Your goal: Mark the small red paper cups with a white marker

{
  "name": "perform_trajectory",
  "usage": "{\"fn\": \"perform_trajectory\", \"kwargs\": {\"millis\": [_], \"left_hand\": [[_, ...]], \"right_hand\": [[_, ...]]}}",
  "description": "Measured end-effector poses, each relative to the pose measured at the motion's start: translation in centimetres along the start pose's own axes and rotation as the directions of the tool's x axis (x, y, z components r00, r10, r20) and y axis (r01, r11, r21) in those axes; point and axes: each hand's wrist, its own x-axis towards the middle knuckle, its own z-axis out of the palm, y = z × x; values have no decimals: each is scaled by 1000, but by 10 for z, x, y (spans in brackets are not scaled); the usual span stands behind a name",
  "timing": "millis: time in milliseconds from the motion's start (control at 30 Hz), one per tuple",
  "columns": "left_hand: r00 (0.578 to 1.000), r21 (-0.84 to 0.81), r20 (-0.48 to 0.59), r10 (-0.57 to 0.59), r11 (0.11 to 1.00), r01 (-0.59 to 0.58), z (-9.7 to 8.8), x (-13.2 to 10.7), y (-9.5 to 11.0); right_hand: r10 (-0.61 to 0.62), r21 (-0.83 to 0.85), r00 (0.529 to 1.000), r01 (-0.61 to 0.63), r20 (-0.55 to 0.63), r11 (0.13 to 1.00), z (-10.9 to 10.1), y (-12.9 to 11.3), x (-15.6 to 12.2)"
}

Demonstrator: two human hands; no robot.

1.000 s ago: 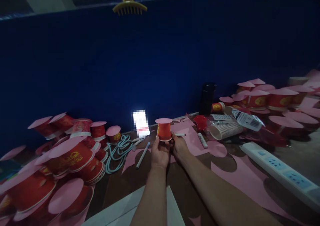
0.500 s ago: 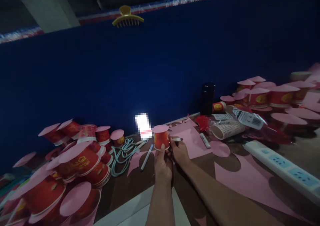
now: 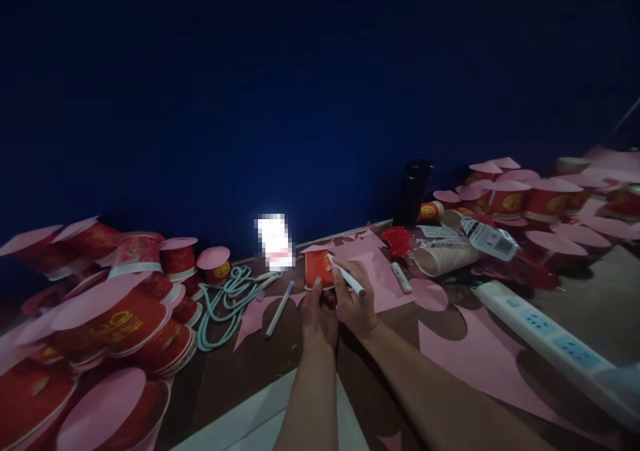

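My left hand [image 3: 320,318] is closed around the lower part of a red paper cup [image 3: 316,269], which stands upside down with a pink paper disc on top, seen almost edge-on. Between the fingers of my right hand [image 3: 356,301] is a white marker pen [image 3: 349,278]. Its tip points up and left, at the right side of the cup; whether it touches, I cannot tell. Another slim pen [image 3: 280,310] lies on the table to the left of my hands. Beside it is a coil of pale blue cable [image 3: 220,318].
Red cups with pink discs [image 3: 120,321] crowd the left, and more [image 3: 510,198] stand at the right. A glowing phone [image 3: 275,241], a black bottle [image 3: 414,191], a sleeve of stacked cups [image 3: 445,259], a glue stick [image 3: 401,278], cut pink paper [image 3: 480,364] and a power strip [image 3: 540,331] lie around.
The cup has tipped so its disc shows less. The pen in my right hand has turned from pointing right to pointing its tip at the cup. My view has tilted down.
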Motion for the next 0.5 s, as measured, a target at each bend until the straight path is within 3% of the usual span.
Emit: {"fn": "perform_trajectory", "kwargs": {"millis": [500], "left_hand": [[995,60,91,46,997,-51,-5,6,-6]], "right_hand": [[15,34,998,-16,54,999,3,0,0]]}}
